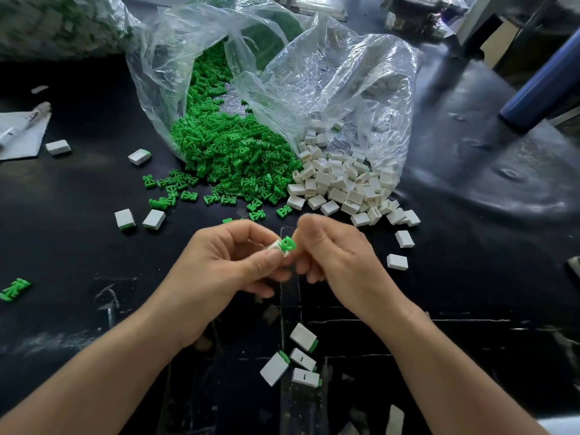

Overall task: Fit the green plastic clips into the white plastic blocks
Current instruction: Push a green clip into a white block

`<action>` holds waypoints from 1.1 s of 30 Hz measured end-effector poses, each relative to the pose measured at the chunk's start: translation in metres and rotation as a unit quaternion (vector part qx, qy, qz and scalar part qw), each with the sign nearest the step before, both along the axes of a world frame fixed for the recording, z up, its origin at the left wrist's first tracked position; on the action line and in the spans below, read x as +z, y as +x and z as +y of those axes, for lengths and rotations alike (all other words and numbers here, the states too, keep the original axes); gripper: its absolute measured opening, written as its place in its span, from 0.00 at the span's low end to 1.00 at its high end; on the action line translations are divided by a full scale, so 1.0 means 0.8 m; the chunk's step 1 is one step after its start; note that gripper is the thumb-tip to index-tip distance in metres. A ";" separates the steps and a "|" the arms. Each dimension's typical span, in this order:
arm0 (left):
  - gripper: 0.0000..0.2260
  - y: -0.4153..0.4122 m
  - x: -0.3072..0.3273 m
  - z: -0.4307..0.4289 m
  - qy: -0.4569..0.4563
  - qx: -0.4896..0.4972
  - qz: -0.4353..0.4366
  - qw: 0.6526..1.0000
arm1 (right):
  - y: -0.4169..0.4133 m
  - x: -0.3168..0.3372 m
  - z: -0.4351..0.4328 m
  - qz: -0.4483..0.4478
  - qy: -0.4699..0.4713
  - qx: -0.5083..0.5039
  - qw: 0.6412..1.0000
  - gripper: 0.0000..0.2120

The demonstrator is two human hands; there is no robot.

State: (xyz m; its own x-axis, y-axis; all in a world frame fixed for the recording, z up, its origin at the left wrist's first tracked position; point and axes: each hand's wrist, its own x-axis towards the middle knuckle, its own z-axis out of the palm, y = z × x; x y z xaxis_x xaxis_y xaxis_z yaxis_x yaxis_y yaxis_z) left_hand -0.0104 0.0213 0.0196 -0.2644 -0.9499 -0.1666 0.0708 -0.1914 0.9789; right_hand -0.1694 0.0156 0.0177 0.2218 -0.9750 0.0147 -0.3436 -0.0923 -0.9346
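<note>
My left hand (233, 262) pinches a white plastic block (277, 246) between thumb and fingers above the black table. My right hand (332, 249) pinches a green clip (288, 244) that sits at the block's open end. A heap of green clips (232, 155) spills from a clear bag (175, 58), and beside it a heap of white blocks (342, 183) spills from a second clear bag (345, 73). Several blocks with green clips in them (298, 359) lie near the table's front edge, below my hands.
Loose fitted blocks (139, 218) lie left of my hands and further back (139, 157). Two white blocks (398, 251) lie to the right. A stray green clip (14, 288) rests at far left. A white sheet (23, 133) and a blue tube (543, 86) sit at the edges.
</note>
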 end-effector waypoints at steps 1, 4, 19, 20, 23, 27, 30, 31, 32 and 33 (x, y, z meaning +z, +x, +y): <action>0.06 0.000 -0.001 0.000 -0.005 0.006 0.001 1.000 | -0.002 0.000 -0.001 -0.040 0.045 -0.007 0.998 0.25; 0.05 0.000 -0.004 0.000 -0.019 0.014 0.013 1.000 | 0.001 0.002 -0.002 -0.123 0.192 0.041 0.973 0.30; 0.11 -0.007 -0.002 0.006 -0.037 -0.018 0.059 0.997 | 0.020 -0.001 0.010 -0.176 0.281 0.102 0.938 0.33; 0.10 -0.006 -0.002 0.006 -0.035 -0.018 0.060 0.997 | 0.020 0.000 0.010 -0.170 0.283 0.104 0.938 0.36; 0.10 -0.006 -0.001 0.006 -0.029 -0.021 0.072 0.997 | 0.020 0.000 0.012 -0.158 0.279 0.106 0.941 0.40; 0.12 -0.006 0.001 0.006 -0.026 -0.015 0.070 0.997 | 0.022 0.001 0.013 -0.168 0.266 0.100 0.944 0.34; 0.12 -0.006 0.001 0.005 -0.024 -0.010 0.072 0.997 | 0.023 0.001 0.011 -0.182 0.252 0.108 0.944 0.30; 0.12 -0.005 0.002 0.005 -0.020 -0.010 0.076 0.997 | 0.023 0.002 0.010 -0.192 0.256 0.113 0.941 0.30; 0.11 -0.005 0.003 0.004 -0.018 -0.012 0.077 0.997 | 0.023 0.003 0.009 -0.203 0.268 0.117 0.935 0.30; 0.10 -0.004 0.003 0.004 -0.018 -0.016 0.073 0.997 | 0.021 0.003 0.007 -0.212 0.280 0.121 0.929 0.30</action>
State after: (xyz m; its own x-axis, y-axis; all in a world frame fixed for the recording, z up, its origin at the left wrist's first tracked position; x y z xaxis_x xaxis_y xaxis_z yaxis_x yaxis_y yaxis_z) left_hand -0.0137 0.0246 0.0223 -0.3138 -0.9453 -0.0896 0.2068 -0.1602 0.9652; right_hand -0.1522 0.0216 0.0201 0.5247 -0.7785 -0.3443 0.0327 0.4225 -0.9057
